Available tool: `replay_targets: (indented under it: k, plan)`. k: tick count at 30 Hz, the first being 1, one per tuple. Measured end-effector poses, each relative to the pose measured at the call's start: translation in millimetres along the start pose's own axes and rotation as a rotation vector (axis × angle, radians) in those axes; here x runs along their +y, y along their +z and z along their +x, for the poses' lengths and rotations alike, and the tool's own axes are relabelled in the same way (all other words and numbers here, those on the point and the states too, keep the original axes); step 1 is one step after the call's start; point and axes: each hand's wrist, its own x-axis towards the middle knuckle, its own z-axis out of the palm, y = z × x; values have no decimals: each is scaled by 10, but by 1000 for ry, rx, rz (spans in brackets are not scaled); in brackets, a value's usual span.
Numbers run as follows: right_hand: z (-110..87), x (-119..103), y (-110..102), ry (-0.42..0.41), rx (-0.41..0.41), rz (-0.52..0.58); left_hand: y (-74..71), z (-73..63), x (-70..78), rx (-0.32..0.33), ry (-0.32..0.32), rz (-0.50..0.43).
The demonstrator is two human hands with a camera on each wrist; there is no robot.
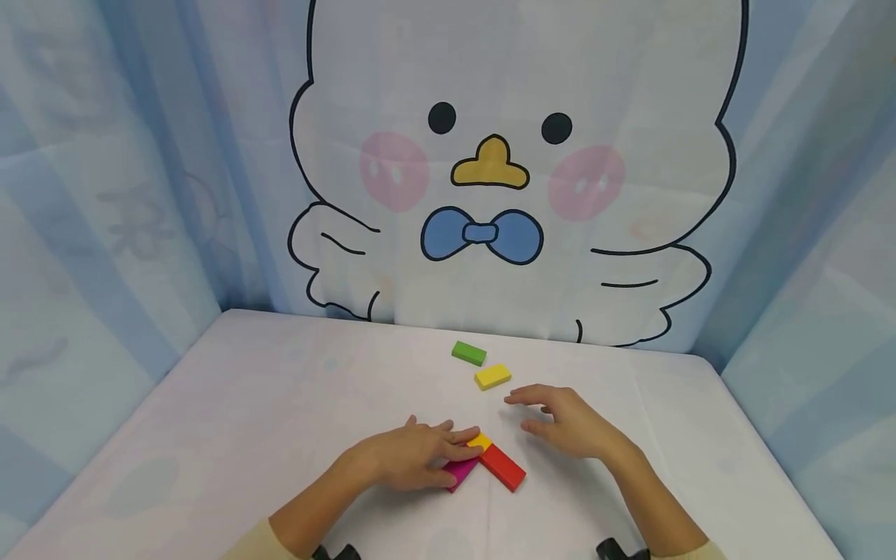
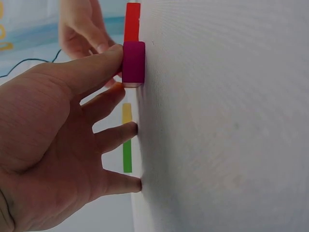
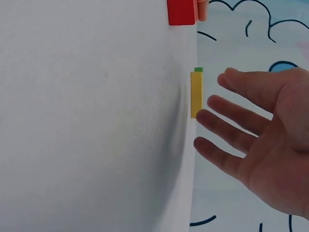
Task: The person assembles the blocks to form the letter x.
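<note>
My left hand (image 1: pixel 409 455) reaches over a magenta block (image 1: pixel 462 470) lying on the table, its fingers spread and fairly straight. The thumb touches the magenta block, while other fingertips reach an orange-yellow block (image 1: pixel 480 442) at its far end. A red block (image 1: pixel 504 468) lies at an angle against that orange-yellow one, so the three form a corner. Part of the magenta block is hidden under the hand. To the right, my right hand (image 1: pixel 574 420) hovers above the table with loosely bent fingers and nothing between them. Beyond its fingertips lies a yellow block (image 3: pixel 196 94).
A green block (image 1: pixel 469 353) lies behind the yellow one, toward the back of the white table (image 1: pixel 315 373). Behind the table hangs a curtain (image 1: pixel 630 62) printed with a cartoon bird, and blue curtains flank both sides.
</note>
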Motion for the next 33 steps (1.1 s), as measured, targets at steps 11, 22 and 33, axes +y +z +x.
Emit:
replay_targets:
  k: [11, 22, 33]
  plan:
    - [256, 70, -11, 75, 115, 48, 2, 12, 0, -3, 1, -6]
    - [548, 82, -14, 152, 150, 94, -2, 12, -11, -9, 3, -26]
    - [724, 172, 2, 193, 149, 153, 0, 3, -2, -6, 3, -15]
